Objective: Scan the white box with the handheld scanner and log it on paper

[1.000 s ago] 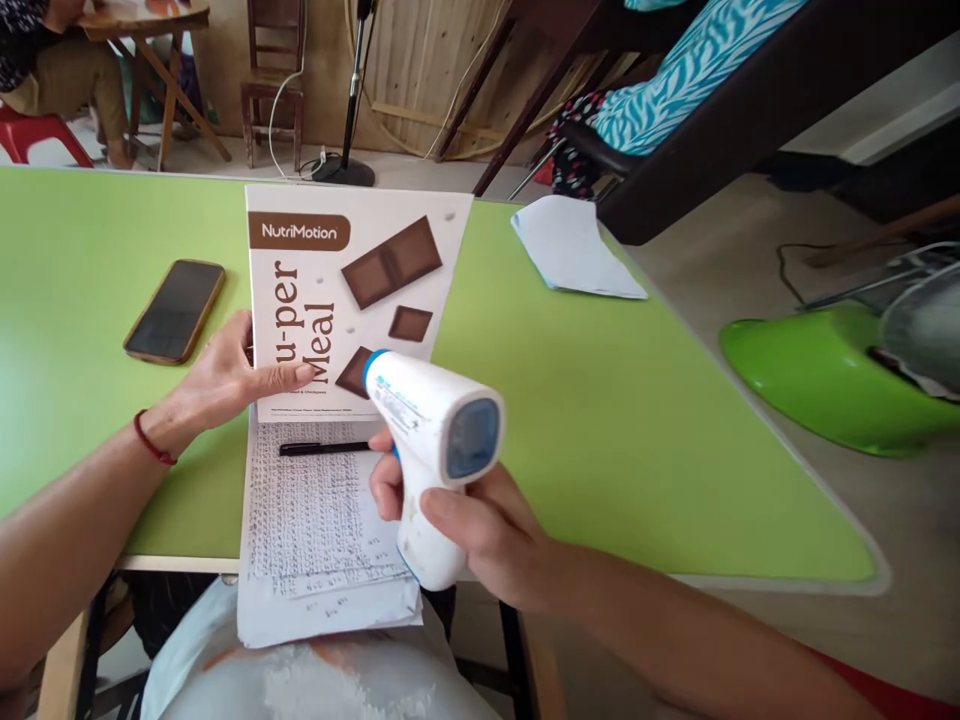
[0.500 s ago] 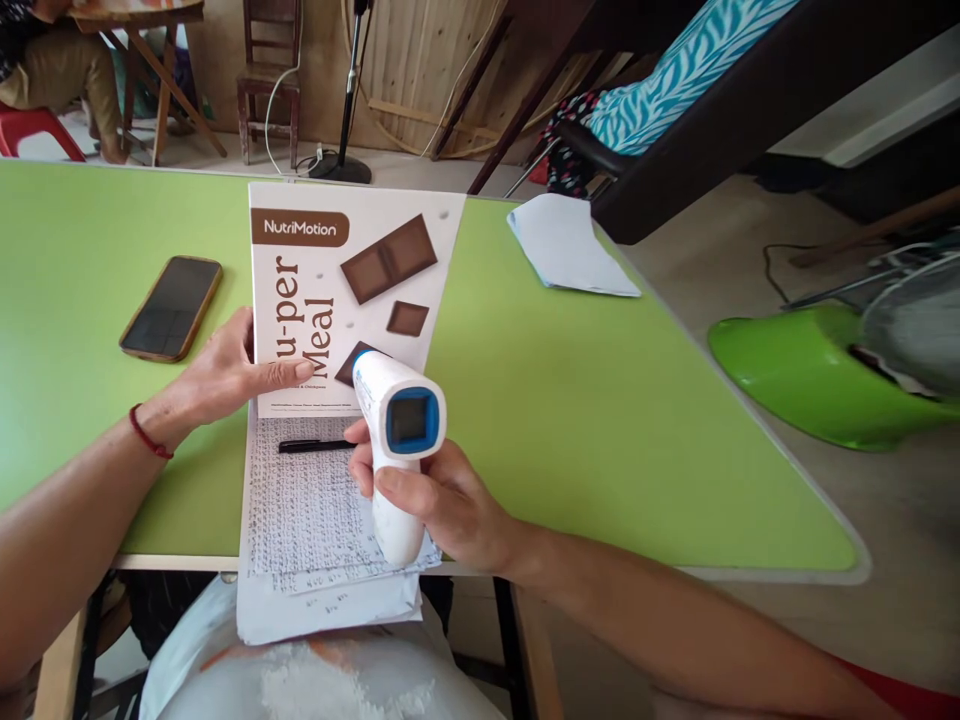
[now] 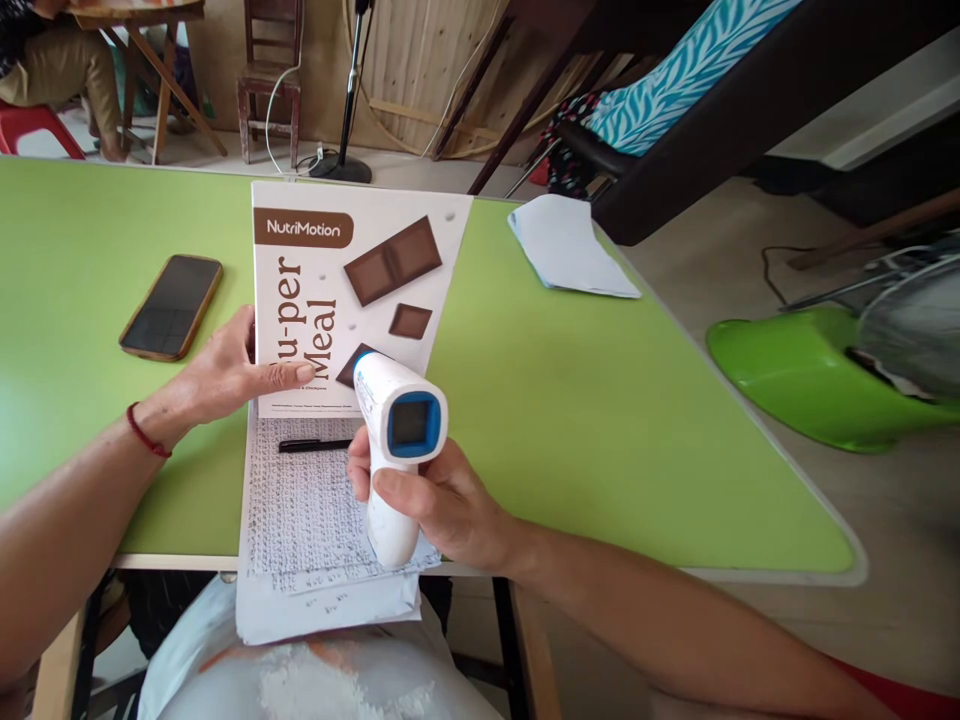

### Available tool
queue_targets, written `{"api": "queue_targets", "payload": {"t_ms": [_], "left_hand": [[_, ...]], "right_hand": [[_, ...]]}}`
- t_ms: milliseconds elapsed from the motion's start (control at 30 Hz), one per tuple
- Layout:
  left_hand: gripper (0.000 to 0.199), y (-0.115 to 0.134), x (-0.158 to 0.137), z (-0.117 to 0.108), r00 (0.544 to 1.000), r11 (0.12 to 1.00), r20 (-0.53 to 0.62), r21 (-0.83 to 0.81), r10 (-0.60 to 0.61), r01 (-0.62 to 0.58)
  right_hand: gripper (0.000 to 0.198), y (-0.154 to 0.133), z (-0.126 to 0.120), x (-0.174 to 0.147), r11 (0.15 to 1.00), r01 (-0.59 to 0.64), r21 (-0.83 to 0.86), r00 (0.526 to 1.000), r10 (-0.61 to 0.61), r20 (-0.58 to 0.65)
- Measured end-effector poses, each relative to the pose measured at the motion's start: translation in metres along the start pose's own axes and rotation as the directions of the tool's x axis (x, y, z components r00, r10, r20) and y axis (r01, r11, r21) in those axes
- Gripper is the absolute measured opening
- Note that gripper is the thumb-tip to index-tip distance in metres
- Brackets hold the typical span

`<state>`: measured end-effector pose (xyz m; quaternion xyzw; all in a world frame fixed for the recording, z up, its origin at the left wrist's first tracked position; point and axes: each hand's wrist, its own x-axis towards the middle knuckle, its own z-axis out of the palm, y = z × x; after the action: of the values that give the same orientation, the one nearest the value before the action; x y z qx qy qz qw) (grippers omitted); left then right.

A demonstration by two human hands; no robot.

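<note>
Green counter (image 3: pixel 600 430): left-hand grip (image 3: pixel 214 368) pinches NutriMotion box (image 3: pixel 356 305); right-hand grip (image 3: pixel 454 505) wraps infrared thermometer (image 3: pixel 396 462), screen (image 3: pixel 411 422) now turned face-on, likely easier to read.

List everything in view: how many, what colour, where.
Pack: one, white and brown, in left hand
Thermometer: one, white and blue, in right hand
Pen: one, black, on written sheets
Written sheets: several, white, under pen
Phone: one, black, left of pack
Table: one, green, in front
Paper: count unclear, white, table's right
Chair: one, brown, beyond table
Stand: one, black, beyond table
Stool: one, red, upper left
Person: one, tan trousers, upper left
Cloth: one, blue and white, upper right
Plastic item: one, green, far right
Wristband: one, red, by left hand
Left hand: one, bare, on pack
Right hand: one, bare, on thermometer
</note>
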<state>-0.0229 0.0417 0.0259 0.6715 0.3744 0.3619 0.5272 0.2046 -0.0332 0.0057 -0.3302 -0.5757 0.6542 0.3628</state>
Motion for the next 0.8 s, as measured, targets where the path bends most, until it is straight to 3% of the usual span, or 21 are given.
{"api": "queue_targets", "payload": {"t_ms": [400,600,733,800], "left_hand": [[0.049,0.006,-0.001,0.006,1.000,1.000,-0.007,-0.027,0.012,-0.012],[0.050,0.003,0.002,0.009,0.998,0.999,0.056,-0.035,0.030,-0.028],[0.037,0.000,0.004,0.010,0.977,0.989,0.159,-0.045,0.146,-0.140],[0.034,-0.001,0.004,0.011,0.977,0.991,0.163,-0.030,0.136,-0.133]], "right_hand": [[0.034,-0.003,0.000,0.000,0.999,-0.008,0.036,1.000,0.008,-0.006],[0.037,-0.005,-0.001,-0.006,0.993,-0.083,0.087,0.994,0.089,-0.061],[0.042,-0.002,-0.005,-0.009,0.986,-0.135,0.097,0.984,0.145,-0.107],[0.042,0.000,-0.003,-0.009,0.988,-0.127,0.090,0.984,0.137,-0.116]]}}
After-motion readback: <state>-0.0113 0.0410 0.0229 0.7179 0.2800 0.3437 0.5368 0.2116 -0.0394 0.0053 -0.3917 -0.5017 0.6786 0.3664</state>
